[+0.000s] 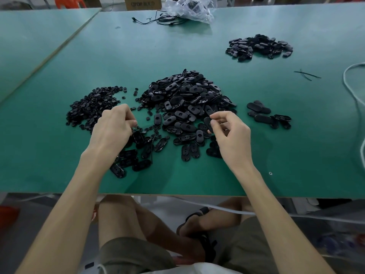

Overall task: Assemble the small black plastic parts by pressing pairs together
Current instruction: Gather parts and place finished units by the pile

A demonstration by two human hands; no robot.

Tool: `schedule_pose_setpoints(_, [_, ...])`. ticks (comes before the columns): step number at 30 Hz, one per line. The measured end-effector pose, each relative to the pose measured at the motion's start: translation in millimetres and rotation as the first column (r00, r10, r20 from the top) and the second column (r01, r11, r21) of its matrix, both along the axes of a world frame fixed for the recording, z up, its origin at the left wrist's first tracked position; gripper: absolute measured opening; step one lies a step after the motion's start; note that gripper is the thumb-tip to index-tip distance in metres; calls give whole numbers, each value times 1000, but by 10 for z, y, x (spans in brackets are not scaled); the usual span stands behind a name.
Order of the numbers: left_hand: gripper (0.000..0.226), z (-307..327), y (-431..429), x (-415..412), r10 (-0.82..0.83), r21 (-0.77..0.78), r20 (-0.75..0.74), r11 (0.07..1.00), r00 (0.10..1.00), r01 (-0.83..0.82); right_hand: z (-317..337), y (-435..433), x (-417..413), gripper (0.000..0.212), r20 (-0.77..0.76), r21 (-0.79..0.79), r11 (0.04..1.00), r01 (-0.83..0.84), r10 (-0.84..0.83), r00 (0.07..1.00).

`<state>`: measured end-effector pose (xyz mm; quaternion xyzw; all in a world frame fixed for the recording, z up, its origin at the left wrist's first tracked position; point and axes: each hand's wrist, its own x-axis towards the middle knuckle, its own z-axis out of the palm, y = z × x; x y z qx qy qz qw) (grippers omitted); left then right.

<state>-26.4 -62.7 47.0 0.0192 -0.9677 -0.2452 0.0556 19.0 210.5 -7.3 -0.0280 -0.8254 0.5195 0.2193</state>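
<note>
A big heap of black oval plastic shells [185, 97] lies in the middle of the green table [256, 155]. To its left spreads a pile of small round black parts [92, 105]. My right hand [229, 135] pinches one black oval shell [208, 124] between thumb and fingers, just above the heap's near edge. My left hand [114, 129] hovers with curled fingers over scattered small round parts; whether it holds one is hidden. Several oval shells [130, 161] lie under my left wrist.
A second pile of oval parts [258, 47] sits at the far right, a small group [270, 115] lies right of the heap. A clear plastic bag [189, 7] and black cables [158, 19] lie at the back. A white cord [353, 91] runs along the right edge.
</note>
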Motion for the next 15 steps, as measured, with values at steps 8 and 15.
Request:
schedule_pose_setpoints(8, [15, -34, 22, -22, -47, 100, 22, 994, 999, 44, -14, -4, -5, 12, -3, 0, 1000, -6, 6, 1000])
schedule_pose_setpoints(15, [11, -50, 25, -6, -81, 103, 36, 992, 996, 77, -20, -2, -5, 13, -13, 4, 1000, -7, 7, 1000])
